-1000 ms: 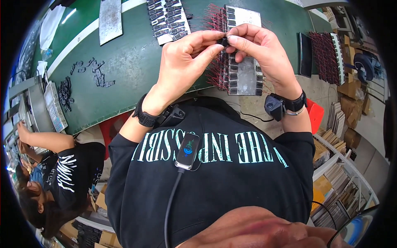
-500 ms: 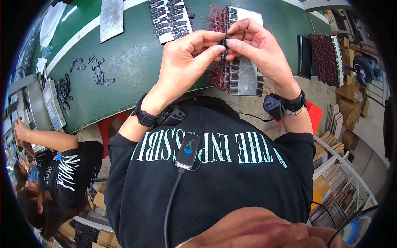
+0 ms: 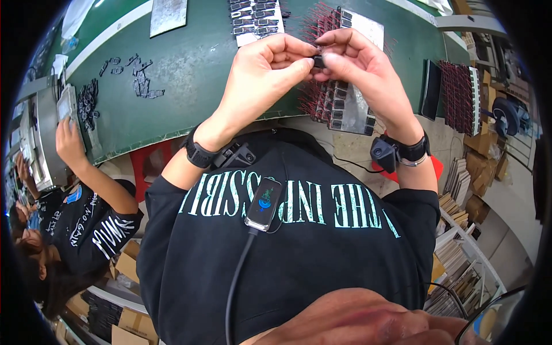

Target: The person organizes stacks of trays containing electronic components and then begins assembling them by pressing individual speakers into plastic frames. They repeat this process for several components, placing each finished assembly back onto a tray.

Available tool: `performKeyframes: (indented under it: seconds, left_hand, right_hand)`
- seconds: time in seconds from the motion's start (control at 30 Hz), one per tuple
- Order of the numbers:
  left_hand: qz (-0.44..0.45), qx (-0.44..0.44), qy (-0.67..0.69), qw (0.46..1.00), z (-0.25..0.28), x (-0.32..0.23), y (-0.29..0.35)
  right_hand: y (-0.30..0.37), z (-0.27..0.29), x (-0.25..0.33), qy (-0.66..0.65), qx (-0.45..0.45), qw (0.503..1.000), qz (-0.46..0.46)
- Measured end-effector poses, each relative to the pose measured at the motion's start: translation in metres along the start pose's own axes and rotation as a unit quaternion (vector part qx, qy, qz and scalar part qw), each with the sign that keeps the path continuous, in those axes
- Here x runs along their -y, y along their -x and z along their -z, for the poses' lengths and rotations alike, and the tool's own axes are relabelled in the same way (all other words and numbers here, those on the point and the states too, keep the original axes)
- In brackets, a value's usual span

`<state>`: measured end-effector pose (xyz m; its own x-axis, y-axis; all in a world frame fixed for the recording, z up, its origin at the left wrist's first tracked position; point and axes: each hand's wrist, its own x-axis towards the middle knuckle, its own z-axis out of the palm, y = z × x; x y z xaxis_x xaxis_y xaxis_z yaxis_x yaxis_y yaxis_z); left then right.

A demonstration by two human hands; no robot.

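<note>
Over the front part of the green table, my two hands meet fingertip to fingertip around a small black part [image 3: 318,61]. My left hand [image 3: 265,72] pinches its left side between thumb and index finger. From the other side, my right hand [image 3: 362,68] closes thumb and fingers on it. Fingers cover most of the part, so its exact kind cannot be made out. Below the hands lies a grey metal plate [image 3: 359,115] edged with small rectangular black parts. Black parts with thin red wires [image 3: 328,103] line its left side.
A white board [image 3: 248,39] holding rows of black parts lies farther back. Loose black parts [image 3: 144,83] and a pile of them [image 3: 88,106] are at left, near a co-worker's arm [image 3: 95,172]. Another metal plate [image 3: 168,18] lies behind. Rightward stand a black panel [image 3: 430,89] and red-wired parts [image 3: 457,95].
The view has shifted slightly. My hands stay together, with the black part showing more between my fingertips. The co-worker's arm has swung up toward the table's left end.
</note>
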<state>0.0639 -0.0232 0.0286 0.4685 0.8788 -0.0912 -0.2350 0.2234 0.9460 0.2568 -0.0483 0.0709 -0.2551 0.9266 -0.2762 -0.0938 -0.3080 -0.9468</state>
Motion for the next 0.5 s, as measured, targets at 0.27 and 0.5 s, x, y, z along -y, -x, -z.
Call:
performKeyframes:
  seconds: [0.27, 0.5]
  left_hand:
    - [0.007, -0.021, 0.001, 1.0, 0.009, 0.001, 0.008]
    - [0.009, -0.051, -0.066, 0.997, 0.036, 0.01, 0.02]
  right_hand:
    - [-0.005, -0.005, -0.009, 0.186, -0.017, 0.981, 0.059]
    - [-0.008, -0.023, 0.013, 0.414, 0.02, 0.908, 0.064]
